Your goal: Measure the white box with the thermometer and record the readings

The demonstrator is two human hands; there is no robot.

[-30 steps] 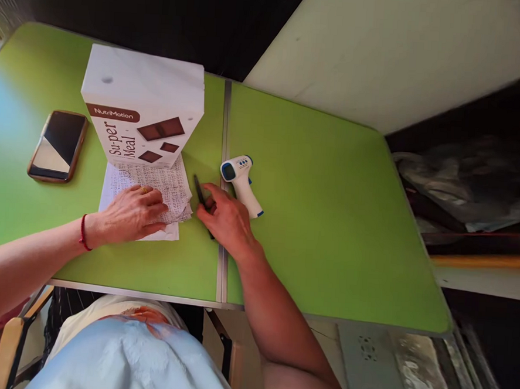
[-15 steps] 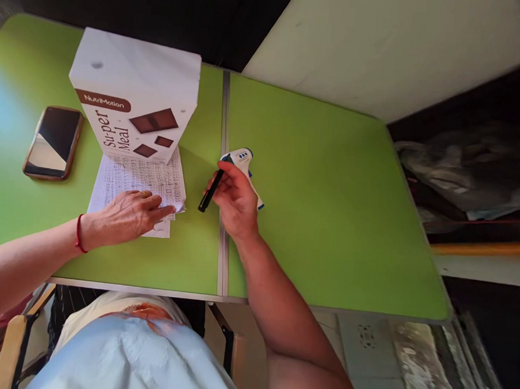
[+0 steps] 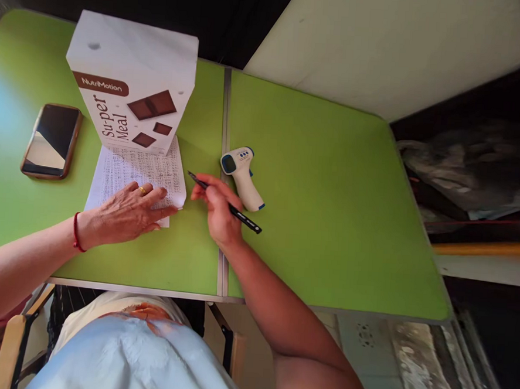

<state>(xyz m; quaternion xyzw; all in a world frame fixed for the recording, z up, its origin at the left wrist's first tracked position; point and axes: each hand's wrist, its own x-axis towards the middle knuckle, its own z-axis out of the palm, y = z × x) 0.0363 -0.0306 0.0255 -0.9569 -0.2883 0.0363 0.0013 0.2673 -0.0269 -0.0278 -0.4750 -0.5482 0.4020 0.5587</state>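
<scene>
From afar, I had the right hand [image 3: 223,213] grasping the pen [image 3: 246,220] — right of the box [image 3: 129,92] — while the left hand [image 3: 129,217] rested, unclenched, on the paper [image 3: 127,172] at the box's near side.

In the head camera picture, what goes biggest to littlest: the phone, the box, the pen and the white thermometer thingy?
By the space each covers:
1. Box
2. Phone
3. White thermometer
4. Black pen: long but thin, partly hidden by the right hand
</scene>
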